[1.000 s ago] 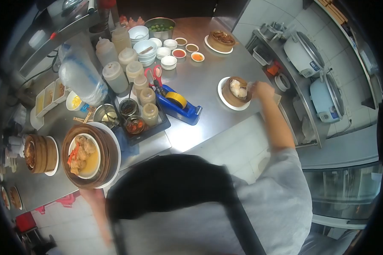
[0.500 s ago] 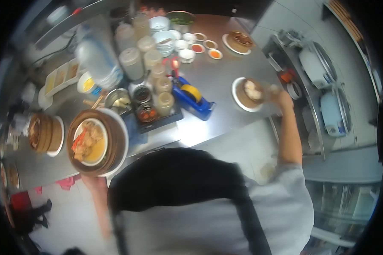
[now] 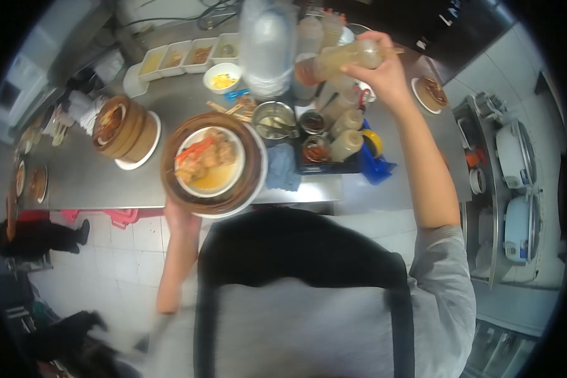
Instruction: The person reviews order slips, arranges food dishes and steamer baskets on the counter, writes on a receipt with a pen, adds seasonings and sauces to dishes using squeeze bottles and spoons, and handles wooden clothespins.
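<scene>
My left hand [image 3: 181, 217] is at the near edge of a round bamboo steamer [image 3: 170, 179], its fingers hidden behind the rim. Inside the steamer sits a white bowl [image 3: 181, 183] of pale food pieces [image 3: 211, 157] with red strips and yellow broth; a white plate [image 3: 258, 179] lies beneath. Further back, my right hand [image 3: 381, 69] is closed round a clear squeeze bottle [image 3: 343, 61] of pale yellowish liquid, tipped nearly on its side above other bottles. Jars of dark sauce [image 3: 312, 121] and red sauce [image 3: 316, 150] stand below it in a black tray [image 3: 327, 169].
Stacked steamers [image 3: 129, 129] stand on a plate at the left. Along the back are condiment containers [image 3: 176, 58], a bowl of yellow bits [image 3: 223, 80] and plastic-wrapped cups [image 3: 268, 57]. A metal pot [image 3: 274, 120], blue cloth [image 3: 283, 167] and blue tape dispenser [image 3: 377, 167] are nearby.
My right hand has moved from beside the small steamer on the right to the bottles at the back and taken hold of one. My left hand remains at the bamboo steamer; the view has shifted.
</scene>
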Demonstrator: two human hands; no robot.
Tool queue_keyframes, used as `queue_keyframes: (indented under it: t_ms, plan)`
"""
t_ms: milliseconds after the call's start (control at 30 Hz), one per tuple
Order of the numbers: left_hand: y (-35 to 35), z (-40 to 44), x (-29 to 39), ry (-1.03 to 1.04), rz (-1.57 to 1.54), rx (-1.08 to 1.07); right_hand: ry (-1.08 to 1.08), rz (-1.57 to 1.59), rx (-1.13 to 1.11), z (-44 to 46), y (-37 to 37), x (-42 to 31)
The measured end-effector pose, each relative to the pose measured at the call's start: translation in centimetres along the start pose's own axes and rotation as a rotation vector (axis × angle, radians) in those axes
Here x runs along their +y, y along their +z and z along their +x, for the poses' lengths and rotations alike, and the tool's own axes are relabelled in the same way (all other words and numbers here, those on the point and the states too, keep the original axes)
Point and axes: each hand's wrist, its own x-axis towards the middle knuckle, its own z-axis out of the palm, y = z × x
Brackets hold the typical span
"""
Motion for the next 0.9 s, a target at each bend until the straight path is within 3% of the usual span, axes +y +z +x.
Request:
queue_keyframes:
  t_ms: [67, 167, 367, 467, 667, 767, 900]
  plan:
    - [-0.1, 0.7, -0.3, 0.014, -0.026, -0.057, -0.1, -0.246, -0.079, 1.8, 3.4, 3.2]
    - [-1.3, 1.9, -0.7, -0.041, -0.034, -0.149, -0.077, -0.51, -0.054, 2.4, 6.7, 4.6]
    - [-0.3, 3.0, -0.4, -0.031, 0.043, -0.236, 0.121, -0.525, -0.156, 3.2, 6.3, 3.0]
    - [-0.4, 3.8, -0.6, -0.014, 0.052, -0.289, 0.029, -0.601, -0.151, 2.3, 6.2, 3.0]
    - [0.5, 3.9, -0.3, -0.078, 0.082, -0.311, 0.251, -0.679, -0.096, 2.2, 5.8, 1.0]
    - [0.9, 4.1, -0.6, -0.084, 0.067, -0.302, -0.131, -0.669, -0.197, 1.0, 5.5, 1.3]
    - [0.7, 4.8, -0.9, -0.115, 0.018, -0.298, 0.009, -0.699, -0.234, 0.8, 7.0, 4.5]
